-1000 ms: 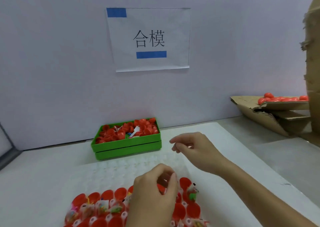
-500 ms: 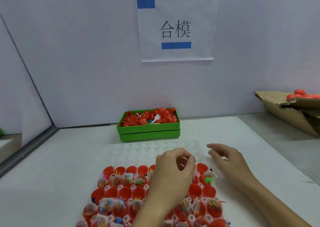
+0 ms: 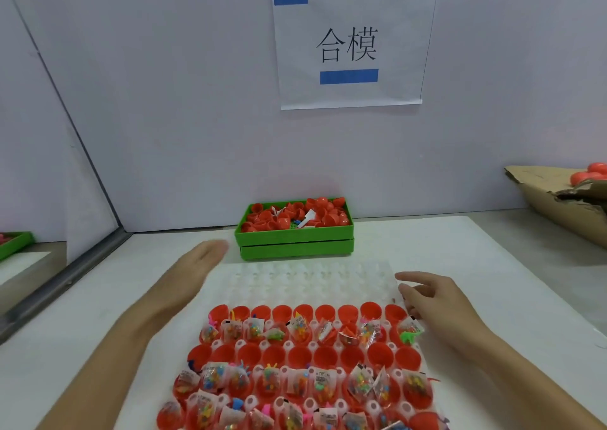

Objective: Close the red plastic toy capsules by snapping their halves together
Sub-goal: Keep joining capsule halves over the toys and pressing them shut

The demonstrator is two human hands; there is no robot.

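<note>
On the white surface [image 3: 460, 252] before me, I am keeping the clear tray [image 3: 308, 282] between both hands. My left hand [image 3: 200, 262] is reaching flat and empty toward the green bin [image 3: 295, 242], which is holding loose red halves [image 3: 295, 218], presumably to fetch one. My right hand [image 3: 430, 298] is resting loosely curled at the tray's right edge, gripping nothing, likely steadying it. The capsules [image 3: 305, 354] are sitting open in the tray's rows, alternate rows carrying bagged toys [image 3: 299, 328], none yet closed.
</note>
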